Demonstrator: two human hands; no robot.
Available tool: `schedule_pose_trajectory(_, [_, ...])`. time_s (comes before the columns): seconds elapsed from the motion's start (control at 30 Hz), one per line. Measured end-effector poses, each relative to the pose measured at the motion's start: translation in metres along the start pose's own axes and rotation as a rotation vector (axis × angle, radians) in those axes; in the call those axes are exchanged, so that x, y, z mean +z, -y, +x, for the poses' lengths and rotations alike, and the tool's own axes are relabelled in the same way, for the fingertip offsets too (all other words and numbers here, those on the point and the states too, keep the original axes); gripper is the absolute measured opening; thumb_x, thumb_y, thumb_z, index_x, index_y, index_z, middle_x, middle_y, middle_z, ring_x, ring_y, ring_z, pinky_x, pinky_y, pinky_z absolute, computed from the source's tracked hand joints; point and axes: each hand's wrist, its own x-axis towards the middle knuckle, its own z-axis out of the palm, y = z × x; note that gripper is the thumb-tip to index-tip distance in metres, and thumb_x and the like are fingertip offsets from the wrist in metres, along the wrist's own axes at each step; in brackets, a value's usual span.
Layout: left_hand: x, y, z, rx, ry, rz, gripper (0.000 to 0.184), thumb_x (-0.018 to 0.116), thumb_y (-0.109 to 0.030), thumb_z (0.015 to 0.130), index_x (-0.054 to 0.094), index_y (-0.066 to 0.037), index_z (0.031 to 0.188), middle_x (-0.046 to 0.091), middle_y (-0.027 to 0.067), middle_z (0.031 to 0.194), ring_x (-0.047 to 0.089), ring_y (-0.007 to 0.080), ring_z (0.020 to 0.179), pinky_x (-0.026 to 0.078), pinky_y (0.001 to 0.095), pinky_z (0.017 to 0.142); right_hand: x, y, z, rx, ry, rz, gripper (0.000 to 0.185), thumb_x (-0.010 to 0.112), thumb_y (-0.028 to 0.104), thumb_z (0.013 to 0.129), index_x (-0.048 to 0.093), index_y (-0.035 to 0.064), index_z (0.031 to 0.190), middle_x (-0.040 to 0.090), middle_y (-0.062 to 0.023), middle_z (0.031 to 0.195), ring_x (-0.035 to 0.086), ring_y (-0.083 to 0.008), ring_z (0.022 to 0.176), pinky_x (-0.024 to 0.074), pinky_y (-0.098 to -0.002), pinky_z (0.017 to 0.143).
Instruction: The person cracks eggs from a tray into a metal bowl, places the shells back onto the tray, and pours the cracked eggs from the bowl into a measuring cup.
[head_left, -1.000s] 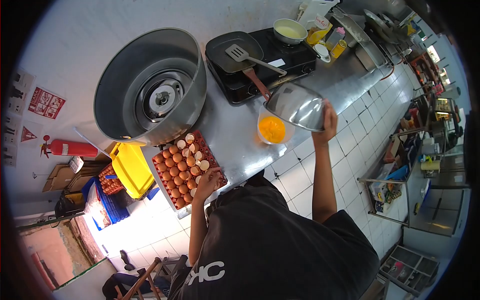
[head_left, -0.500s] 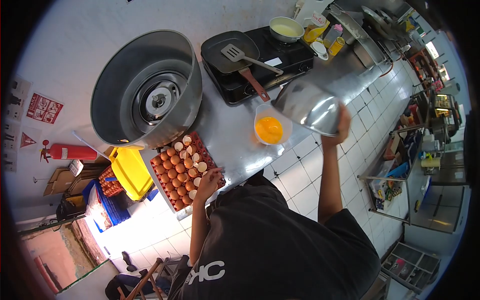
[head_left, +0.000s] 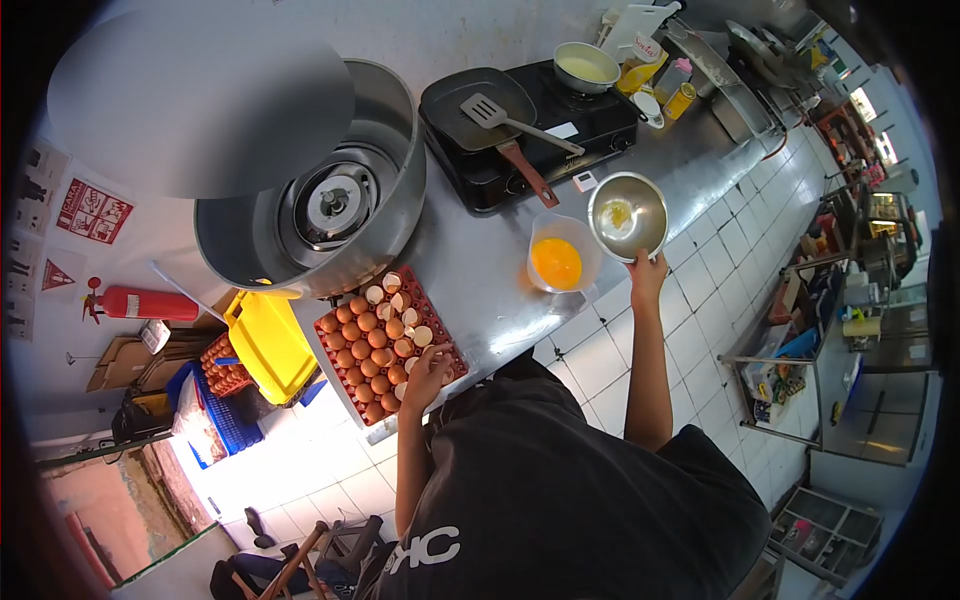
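Note:
My right hand (head_left: 646,270) grips the rim of a small steel bowl (head_left: 640,225). The bowl is turned so its inside shows, with a little yellowish residue on the bottom. Just left of it a clear plastic jug (head_left: 541,228) stands on the steel table, holding orange-yellow egg yolks (head_left: 557,263). My left hand (head_left: 428,374) rests at the right edge of a red egg tray (head_left: 445,345), its fingers loosely apart over the shells. Whole brown eggs (head_left: 362,342) fill much of the tray; cracked empty shells (head_left: 423,336) sit along its right side.
Behind the jug are a gas stove (head_left: 470,180) with a square pan (head_left: 455,105), a slotted spatula (head_left: 525,125) and a pot (head_left: 587,70). A large metal drum (head_left: 400,200) stands left, partly covered by a blurred grey rounded shape (head_left: 200,100). A yellow lid (head_left: 265,345) is beside the table.
The steel bowl has gone from tipped over beside the jug to turned back, its inside now showing. A blurred grey shape has appeared at upper left. My left hand stays by the tray.

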Motion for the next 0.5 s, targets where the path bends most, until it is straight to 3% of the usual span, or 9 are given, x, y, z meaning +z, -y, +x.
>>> schedule_pose_trajectory(0.03, [-0.003, 0.004, -0.003, 0.029, -0.031, 0.070, 0.032, 0.061, -0.020, 0.104, 0.063, -0.005, 0.132, 0.071, 0.0070, 0.095, 0.066, 0.0125, 0.087, 0.053, 0.0287, 0.081, -0.007, -0.001, 0.003, -0.007, -0.001, -0.004, 0.032, 0.056, 0.003, 0.096, 0.060, -0.0086, 0.126, 0.067, -0.0164, 0.107, 0.070, -0.0250, 0.091, 0.0605, -0.0303, 0.084])
schedule_pose_trajectory(0.1, [-0.008, 0.003, -0.010, 0.037, -0.016, 0.056, 0.032, 0.061, -0.020, 0.104, 0.063, -0.006, 0.133, 0.072, 0.0075, 0.094, 0.068, 0.0129, 0.089, 0.053, 0.0289, 0.084, -0.026, -0.009, 0.013, 0.237, 0.097, 0.179, 0.031, 0.055, 0.006, 0.098, 0.055, -0.0161, 0.120, 0.065, -0.0208, 0.107, 0.071, -0.0285, 0.095, 0.0649, -0.0332, 0.086])
schedule_pose_trajectory(0.13, [-0.011, -0.006, -0.020, 0.055, 0.006, 0.090, 0.032, 0.061, -0.020, 0.104, 0.063, -0.006, 0.133, 0.072, 0.0071, 0.095, 0.068, 0.0134, 0.089, 0.053, 0.0288, 0.084, -0.034, -0.015, 0.017, 0.283, 0.097, 0.225, 0.034, 0.055, 0.006, 0.099, 0.052, -0.0223, 0.117, 0.064, -0.0237, 0.110, 0.071, -0.0295, 0.097, 0.0652, -0.0331, 0.088])
schedule_pose_trajectory(0.17, [-0.014, -0.023, -0.029, 0.074, 0.028, 0.126, 0.033, 0.062, -0.020, 0.104, 0.063, -0.006, 0.133, 0.072, 0.0067, 0.096, 0.068, 0.0140, 0.089, 0.053, 0.0288, 0.084, -0.041, -0.012, 0.017, 0.274, 0.090, 0.223, 0.034, 0.055, 0.006, 0.099, 0.052, -0.0223, 0.117, 0.064, -0.0237, 0.110, 0.071, -0.0295, 0.097, 0.0652, -0.0331, 0.088])
schedule_pose_trajectory(0.3, [-0.021, -0.035, -0.048, 0.136, 0.155, 0.139, 0.036, 0.066, -0.023, 0.102, 0.063, -0.008, 0.135, 0.070, 0.0044, 0.105, 0.064, 0.0140, 0.097, 0.050, 0.0291, 0.085, -0.035, 0.016, -0.022, 0.361, 0.057, 0.343, 0.024, 0.054, 0.004, 0.099, 0.057, -0.0173, 0.108, 0.065, -0.0207, 0.104, 0.070, -0.0266, 0.093, 0.0647, -0.0337, 0.090])
schedule_pose_trajectory(0.4, [-0.020, -0.040, -0.057, 0.170, 0.229, 0.104, 0.039, 0.066, -0.025, 0.102, 0.062, -0.009, 0.137, 0.069, 0.0033, 0.107, 0.063, 0.0131, 0.097, 0.049, 0.0297, 0.084, -0.008, 0.051, -0.075, 0.324, 0.194, 0.187, 0.016, 0.056, 0.005, 0.097, 0.062, -0.0081, 0.103, 0.061, -0.0129, 0.102, 0.062, -0.0195, 0.080, 0.0642, -0.0358, 0.087])
schedule_pose_trajectory(0.5, [-0.014, -0.054, -0.073, 0.040, 0.353, 0.180, 0.041, 0.067, -0.027, 0.102, 0.061, -0.009, 0.138, 0.069, 0.0026, 0.110, 0.063, 0.0120, 0.096, 0.049, 0.0283, 0.084, 0.006, 0.033, -0.128, 0.305, 0.382, -0.074, 0.020, 0.057, 0.011, 0.098, 0.062, -0.0075, 0.104, 0.062, -0.0115, 0.102, 0.062, -0.0172, 0.087, 0.0591, -0.0327, 0.081])
